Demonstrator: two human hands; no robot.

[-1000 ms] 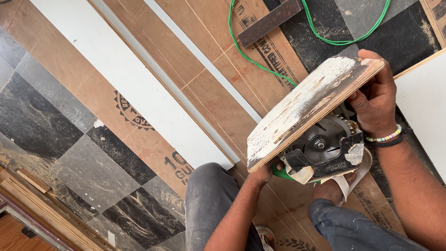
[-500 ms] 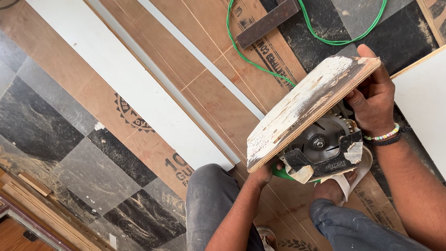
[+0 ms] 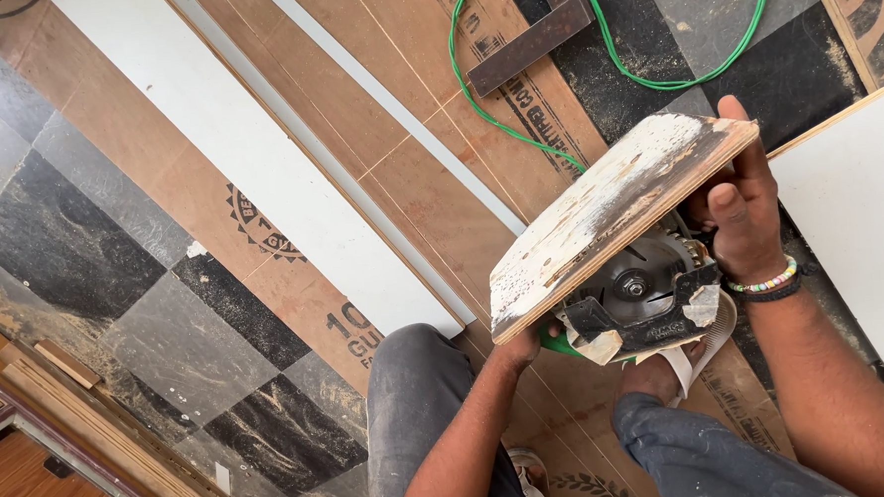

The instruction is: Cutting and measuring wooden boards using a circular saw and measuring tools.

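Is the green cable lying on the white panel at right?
No: the green cable loops over the brown sheets and dark floor, clear of the white panel beside the right hand.

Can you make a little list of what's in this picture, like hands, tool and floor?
left hand: grips the board's lower edge
right hand: grips the board's upper end
board: paint-smeared plywood, tilted, above the saw
saw: circular blade showing under the board
cable: green, looped on the floor
white plank: lies flat on brown sheets
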